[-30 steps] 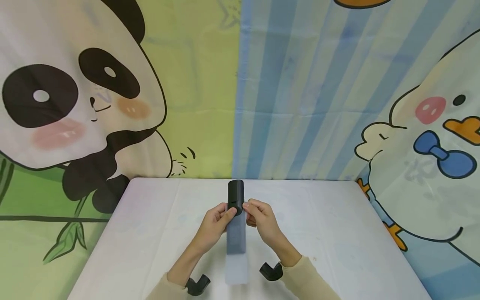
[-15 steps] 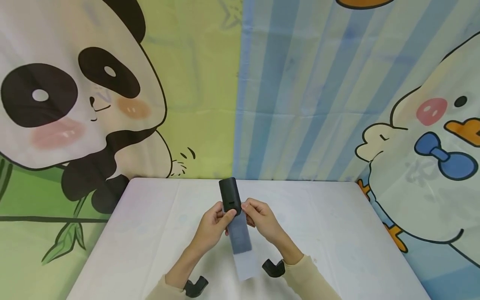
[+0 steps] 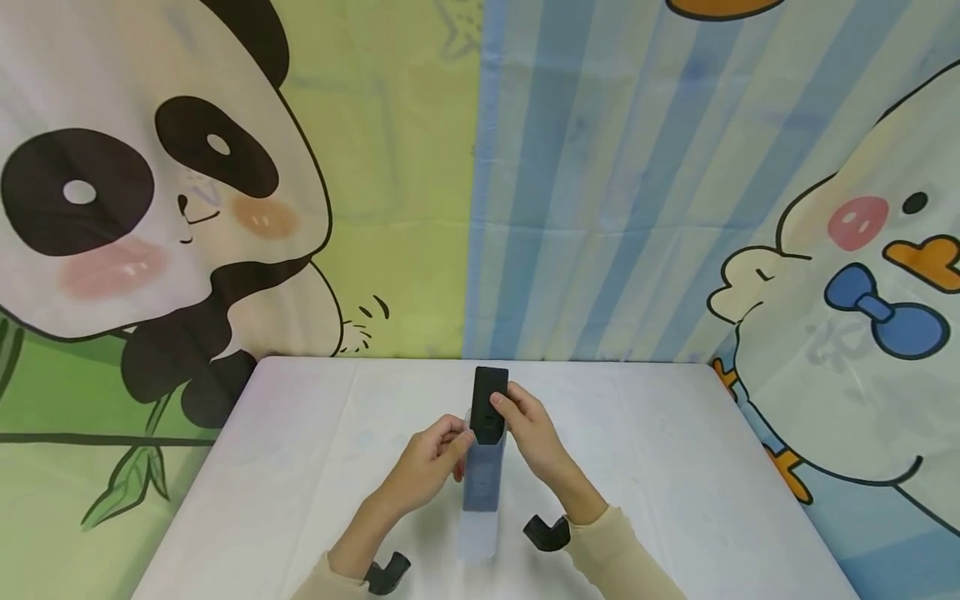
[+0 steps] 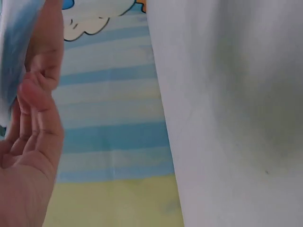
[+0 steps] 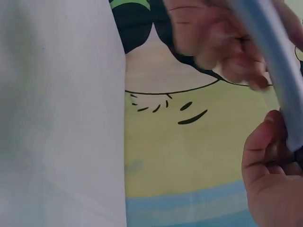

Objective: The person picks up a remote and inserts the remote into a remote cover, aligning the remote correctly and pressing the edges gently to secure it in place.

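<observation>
A black device (image 3: 489, 406) stands raised over the middle of the worktop (image 3: 645, 467), partly inside a narrow translucent sleeve (image 3: 482, 483). Its bare upper part points to 12 o'clock; a darker stretch below suggests that the rest lies within, and the sleeve's pale tail hangs toward 6 o'clock. The job looks about half done, with device and sleeve neither fully joined nor apart; which way the device is travelling, one cannot tell. At 8 o'clock the left hand (image 3: 427, 458) pinches the sleeve's edge near its mouth; at 3 o'clock the right hand (image 3: 536, 432) grips the device, thumb across its face. Behind, toward 12 o'clock, hangs a cartoon-printed cloth (image 3: 577, 208).
</observation>
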`<state>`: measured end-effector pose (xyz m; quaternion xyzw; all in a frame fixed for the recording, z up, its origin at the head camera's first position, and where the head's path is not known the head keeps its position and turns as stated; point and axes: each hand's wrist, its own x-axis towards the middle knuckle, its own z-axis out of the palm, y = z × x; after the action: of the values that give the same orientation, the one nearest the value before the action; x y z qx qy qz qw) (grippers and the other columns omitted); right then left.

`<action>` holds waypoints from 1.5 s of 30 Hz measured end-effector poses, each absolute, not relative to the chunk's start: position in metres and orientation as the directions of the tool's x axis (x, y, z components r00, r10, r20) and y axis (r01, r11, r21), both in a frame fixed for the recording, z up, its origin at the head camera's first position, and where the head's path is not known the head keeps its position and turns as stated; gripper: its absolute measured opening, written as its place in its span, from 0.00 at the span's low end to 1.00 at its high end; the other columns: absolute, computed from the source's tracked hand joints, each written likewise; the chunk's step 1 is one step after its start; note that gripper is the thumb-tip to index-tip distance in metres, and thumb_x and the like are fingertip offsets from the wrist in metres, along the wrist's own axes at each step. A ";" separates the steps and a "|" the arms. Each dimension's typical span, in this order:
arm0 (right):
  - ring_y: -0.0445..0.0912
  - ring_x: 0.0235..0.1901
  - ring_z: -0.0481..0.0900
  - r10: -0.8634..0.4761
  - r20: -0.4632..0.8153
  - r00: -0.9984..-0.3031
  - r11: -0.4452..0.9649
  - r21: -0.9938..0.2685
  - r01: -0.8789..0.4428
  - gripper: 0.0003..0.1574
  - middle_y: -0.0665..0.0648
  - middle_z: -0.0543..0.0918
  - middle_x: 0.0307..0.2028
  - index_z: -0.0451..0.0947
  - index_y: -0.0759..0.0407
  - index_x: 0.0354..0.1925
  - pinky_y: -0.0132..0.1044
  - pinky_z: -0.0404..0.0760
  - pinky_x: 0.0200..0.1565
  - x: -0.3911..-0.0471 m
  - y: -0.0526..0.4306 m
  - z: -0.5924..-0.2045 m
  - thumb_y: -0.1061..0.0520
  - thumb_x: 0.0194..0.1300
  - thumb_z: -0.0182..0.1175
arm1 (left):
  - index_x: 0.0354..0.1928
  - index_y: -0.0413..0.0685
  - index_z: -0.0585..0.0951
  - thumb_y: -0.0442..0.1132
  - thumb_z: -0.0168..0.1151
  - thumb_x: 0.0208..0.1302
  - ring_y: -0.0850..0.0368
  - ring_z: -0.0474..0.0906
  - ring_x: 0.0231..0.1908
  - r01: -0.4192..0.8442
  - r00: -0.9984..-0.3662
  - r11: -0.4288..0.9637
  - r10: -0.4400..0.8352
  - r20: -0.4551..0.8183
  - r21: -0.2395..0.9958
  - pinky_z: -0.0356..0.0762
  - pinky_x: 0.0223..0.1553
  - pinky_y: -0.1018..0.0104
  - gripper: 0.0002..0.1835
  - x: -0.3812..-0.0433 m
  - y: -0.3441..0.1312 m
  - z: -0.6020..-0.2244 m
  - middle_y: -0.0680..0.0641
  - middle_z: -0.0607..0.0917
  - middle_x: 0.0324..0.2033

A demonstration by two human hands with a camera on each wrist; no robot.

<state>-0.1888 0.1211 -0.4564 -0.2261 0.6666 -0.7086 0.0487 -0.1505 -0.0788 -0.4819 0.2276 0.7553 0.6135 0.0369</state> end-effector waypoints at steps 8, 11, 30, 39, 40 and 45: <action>0.45 0.44 0.79 -0.380 0.210 -0.901 -0.254 -0.960 -0.117 0.27 0.60 0.77 0.46 0.66 0.76 0.59 0.34 0.80 0.45 -0.188 0.120 -0.460 0.52 0.79 0.51 | 0.30 0.52 0.73 0.42 0.49 0.80 0.58 0.74 0.22 0.435 -0.787 0.155 0.545 0.290 0.887 0.75 0.25 0.67 0.15 -0.153 -0.079 -0.488 0.56 0.77 0.22; 0.48 0.46 0.81 -0.361 0.219 -0.906 -0.262 -0.957 -0.126 0.27 0.65 0.78 0.49 0.63 0.69 0.66 0.36 0.81 0.44 -0.186 0.119 -0.459 0.55 0.78 0.53 | 0.27 0.52 0.74 0.39 0.51 0.79 0.59 0.70 0.19 0.446 -0.761 0.103 0.566 0.316 0.889 0.69 0.21 0.70 0.16 -0.153 -0.079 -0.487 0.56 0.76 0.19; 0.55 0.36 0.83 -0.544 0.292 -0.787 -0.072 -0.950 -0.302 0.25 0.66 0.79 0.42 0.67 0.61 0.68 0.44 0.83 0.35 -0.194 0.125 -0.429 0.64 0.75 0.55 | 0.22 0.47 0.75 0.26 0.49 0.76 0.63 0.65 0.17 0.504 -0.653 -0.121 0.595 0.469 0.855 0.64 0.18 0.70 0.20 -0.161 -0.088 -0.476 0.48 0.73 0.15; 0.51 0.31 0.82 -0.524 0.339 -0.781 -0.039 -0.926 -0.376 0.25 0.65 0.80 0.41 0.67 0.61 0.67 0.42 0.81 0.29 -0.196 0.121 -0.425 0.63 0.75 0.56 | 0.21 0.47 0.76 0.25 0.50 0.75 0.58 0.74 0.20 0.530 -0.690 -0.124 0.513 0.512 0.839 0.76 0.22 0.59 0.21 -0.168 -0.089 -0.473 0.47 0.75 0.16; 0.50 0.30 0.82 -0.509 0.347 -0.788 -0.037 -0.923 -0.382 0.25 0.64 0.80 0.41 0.67 0.61 0.67 0.42 0.80 0.28 -0.196 0.121 -0.426 0.62 0.75 0.57 | 0.21 0.47 0.76 0.25 0.50 0.75 0.59 0.74 0.20 0.529 -0.698 -0.114 0.505 0.508 0.841 0.76 0.22 0.59 0.21 -0.168 -0.088 -0.473 0.48 0.75 0.16; 0.51 0.34 0.84 -0.451 0.346 -0.823 -0.082 -0.934 -0.348 0.26 0.68 0.82 0.41 0.66 0.61 0.68 0.42 0.83 0.34 -0.192 0.117 -0.430 0.62 0.75 0.56 | 0.24 0.51 0.78 0.30 0.56 0.74 0.59 0.74 0.23 0.515 -0.774 0.001 0.431 0.464 0.857 0.76 0.25 0.60 0.16 -0.163 -0.084 -0.477 0.52 0.78 0.20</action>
<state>-0.1924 0.1173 -0.4302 -0.2953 0.6764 -0.6737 0.0384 -0.1632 -0.0843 -0.4772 0.3348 0.7065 0.6226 -0.0336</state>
